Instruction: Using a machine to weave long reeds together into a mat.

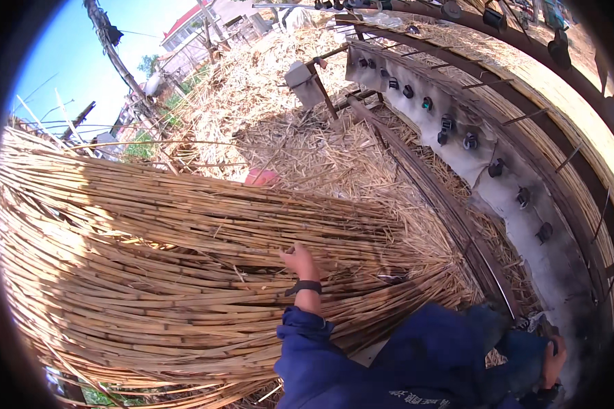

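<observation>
A broad heap of long, dry reed stalks [170, 273] spreads across my left side, with the stalks running mostly left to right. Over the middle of the heap my left hand [299, 261] reaches out, with a dark band round its wrist. Its fingers are curled closed at the reeds, and how many stalks they grip is hidden. My right hand [554, 358] is at the lower right, beside the near end of the frame's pale sheet [471, 174]. Its fingers are bent closed, and what they hold, if anything, cannot be made out. Both arms wear dark blue sleeves.
A long metal frame with a rusty rail [450, 211] curves along my right. Several small black fittings [496, 168] line its pale sheet. Loose straw [280, 102] covers the ground ahead. Behind the heap lies a pinkish-red object [261, 177]. A leaning pole [119, 61] stands far left.
</observation>
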`<move>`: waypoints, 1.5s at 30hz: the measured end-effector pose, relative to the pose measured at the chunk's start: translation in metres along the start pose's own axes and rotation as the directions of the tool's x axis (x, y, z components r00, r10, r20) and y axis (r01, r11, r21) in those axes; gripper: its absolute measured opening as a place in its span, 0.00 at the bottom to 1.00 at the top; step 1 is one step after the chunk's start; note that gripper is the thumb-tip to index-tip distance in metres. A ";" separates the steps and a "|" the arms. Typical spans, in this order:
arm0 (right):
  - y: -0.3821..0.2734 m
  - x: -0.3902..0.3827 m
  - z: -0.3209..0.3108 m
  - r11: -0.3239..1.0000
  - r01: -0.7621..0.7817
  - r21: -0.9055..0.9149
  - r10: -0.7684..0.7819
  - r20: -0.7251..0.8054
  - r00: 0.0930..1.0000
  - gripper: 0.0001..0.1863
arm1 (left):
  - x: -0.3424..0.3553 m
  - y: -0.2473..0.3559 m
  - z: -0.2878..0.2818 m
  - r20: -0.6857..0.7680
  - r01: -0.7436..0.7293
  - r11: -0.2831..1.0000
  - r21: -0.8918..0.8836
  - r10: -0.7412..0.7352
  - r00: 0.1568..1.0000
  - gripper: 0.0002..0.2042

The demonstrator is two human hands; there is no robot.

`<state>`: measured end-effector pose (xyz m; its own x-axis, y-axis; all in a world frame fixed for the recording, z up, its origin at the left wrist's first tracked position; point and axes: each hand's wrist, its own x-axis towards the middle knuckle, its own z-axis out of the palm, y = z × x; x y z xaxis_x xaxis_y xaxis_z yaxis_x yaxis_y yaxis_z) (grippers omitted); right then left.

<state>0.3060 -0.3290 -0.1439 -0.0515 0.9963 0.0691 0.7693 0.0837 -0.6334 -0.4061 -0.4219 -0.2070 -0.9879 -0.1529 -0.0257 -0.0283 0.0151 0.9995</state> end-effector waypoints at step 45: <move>-0.133 -0.052 -0.425 0.779 0.370 -0.507 -0.481 -0.861 -0.167 0.17 | -0.658 0.052 0.065 0.474 0.002 0.669 -0.744 0.530 -0.703 0.11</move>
<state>0.4770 -0.4001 0.2639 0.1872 -0.2246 0.9563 0.9025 0.4237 -0.0771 0.2321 -0.2563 -0.1391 0.6075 0.5840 0.5384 0.0922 -0.7251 0.6824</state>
